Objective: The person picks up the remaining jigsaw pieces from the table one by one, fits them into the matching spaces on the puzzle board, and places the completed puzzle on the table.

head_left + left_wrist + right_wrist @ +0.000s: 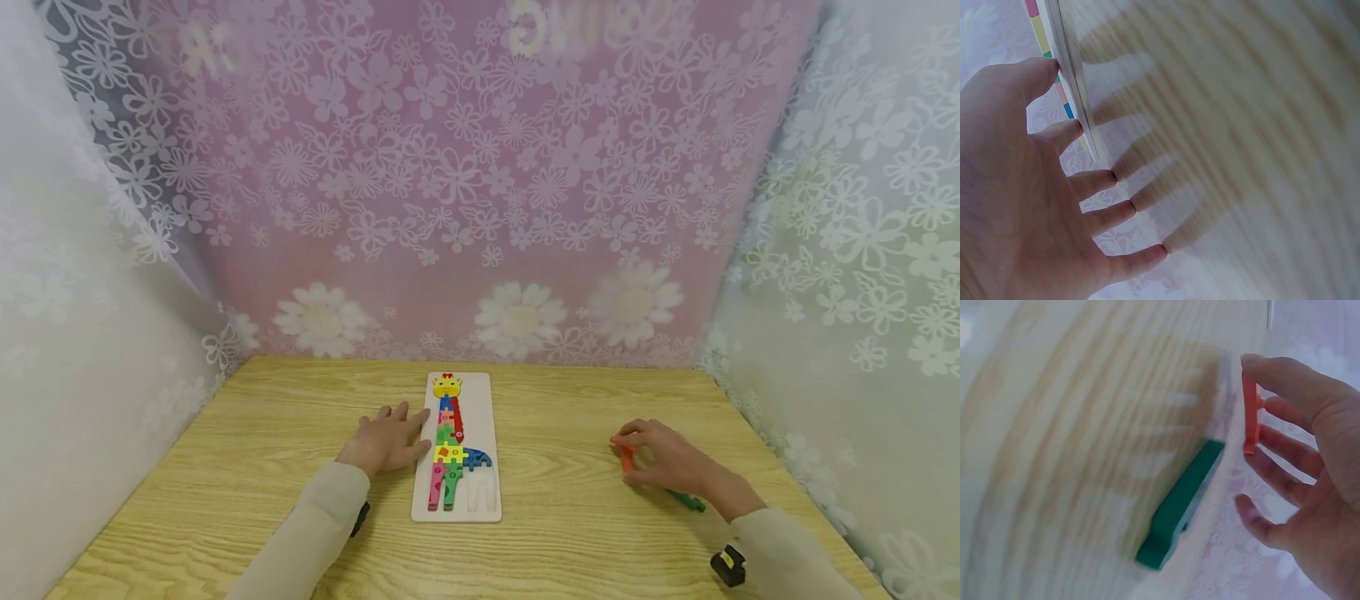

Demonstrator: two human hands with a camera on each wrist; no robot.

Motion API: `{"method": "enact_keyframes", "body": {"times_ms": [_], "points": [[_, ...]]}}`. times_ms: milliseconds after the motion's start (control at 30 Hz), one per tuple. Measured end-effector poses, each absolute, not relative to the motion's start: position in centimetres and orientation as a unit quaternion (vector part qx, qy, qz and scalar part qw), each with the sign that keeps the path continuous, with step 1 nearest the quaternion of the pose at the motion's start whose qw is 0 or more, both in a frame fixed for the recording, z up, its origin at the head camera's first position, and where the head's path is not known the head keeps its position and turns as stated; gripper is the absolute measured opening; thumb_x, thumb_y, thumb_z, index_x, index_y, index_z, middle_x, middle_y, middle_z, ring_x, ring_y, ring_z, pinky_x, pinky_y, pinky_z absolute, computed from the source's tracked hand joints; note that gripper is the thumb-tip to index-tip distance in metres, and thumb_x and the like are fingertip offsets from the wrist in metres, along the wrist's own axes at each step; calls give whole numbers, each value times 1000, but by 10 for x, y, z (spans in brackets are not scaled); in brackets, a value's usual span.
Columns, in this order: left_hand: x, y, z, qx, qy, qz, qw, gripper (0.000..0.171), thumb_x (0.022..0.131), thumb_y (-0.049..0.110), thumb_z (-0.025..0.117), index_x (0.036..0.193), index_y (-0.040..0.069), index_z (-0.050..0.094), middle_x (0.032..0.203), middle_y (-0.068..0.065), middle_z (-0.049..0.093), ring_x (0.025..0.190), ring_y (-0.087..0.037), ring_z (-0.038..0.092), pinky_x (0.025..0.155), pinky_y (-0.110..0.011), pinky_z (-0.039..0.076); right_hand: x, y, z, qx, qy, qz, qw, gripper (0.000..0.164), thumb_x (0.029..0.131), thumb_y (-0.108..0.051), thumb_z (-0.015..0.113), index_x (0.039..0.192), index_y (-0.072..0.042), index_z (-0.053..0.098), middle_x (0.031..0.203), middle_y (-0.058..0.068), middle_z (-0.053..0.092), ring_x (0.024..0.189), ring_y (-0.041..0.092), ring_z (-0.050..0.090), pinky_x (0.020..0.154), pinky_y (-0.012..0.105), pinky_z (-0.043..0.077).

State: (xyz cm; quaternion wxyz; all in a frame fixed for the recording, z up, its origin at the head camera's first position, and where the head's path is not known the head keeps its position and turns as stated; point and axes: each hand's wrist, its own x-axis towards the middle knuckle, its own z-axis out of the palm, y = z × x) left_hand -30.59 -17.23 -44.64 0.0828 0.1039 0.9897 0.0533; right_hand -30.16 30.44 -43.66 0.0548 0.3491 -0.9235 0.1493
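A giraffe puzzle board (480,417), white with coloured pieces set in it, lies left of the middle of the table. Head, neck, body and two front-leg pieces fill their places; a bare leg-shaped recess (482,492) shows at the lower right. My left hand (384,440) rests by the board's left edge, fingers spread, thumb and forefinger touching the edge. Over to the right, my right hand (667,458) pinches an orange puzzle piece (1250,412) between thumb and fingers. A green puzzle piece (1182,503) lies on the table below that hand, partly hidden by it in the head view.
The wooden table (555,500) is bounded by a pink flowered curtain (480,208) at the back and pale flowered curtains at both sides. A black wrist strap mount (727,567) sits at the right cuff.
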Motion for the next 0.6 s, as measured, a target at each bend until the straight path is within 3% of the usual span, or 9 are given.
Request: {"method": "enact_keyframes", "body": {"times_ms": [67, 133, 300, 600], "points": [[-306, -173, -447, 104, 990, 55, 83, 68, 103, 59, 46, 163, 29, 34, 169, -16, 32, 152, -48, 33, 118, -75, 28, -301, 299, -436, 353, -921, 142, 85, 52, 80, -22, 89, 126, -4, 74, 121, 11, 69, 105, 34, 64, 84, 62, 53], [-306, -173, -447, 104, 990, 56, 83, 68, 103, 59, 46, 163, 29, 33, 169, -16, 31, 153, -49, 32, 118, -75, 27, -301, 293, -435, 356, -919, 130, 114, 52, 78, -21, 90, 125, -6, 75, 119, 9, 69, 102, 31, 64, 77, 52, 53], [-306, -174, -446, 104, 990, 57, 82, 68, 104, 59, 45, 163, 29, 33, 169, -16, 31, 153, -49, 32, 117, -76, 27, -301, 277, -429, 377, -906, 104, 161, 51, 74, -22, 92, 122, -10, 77, 116, 5, 70, 96, 25, 63, 72, 38, 47], [-305, -173, -445, 106, 989, 56, 82, 68, 103, 59, 46, 163, 28, 34, 169, -16, 32, 152, -49, 33, 117, -77, 28, -301, 254, -423, 393, -896, 98, 179, 51, 73, -23, 92, 121, -13, 78, 116, 4, 70, 96, 23, 62, 72, 39, 46]]}}
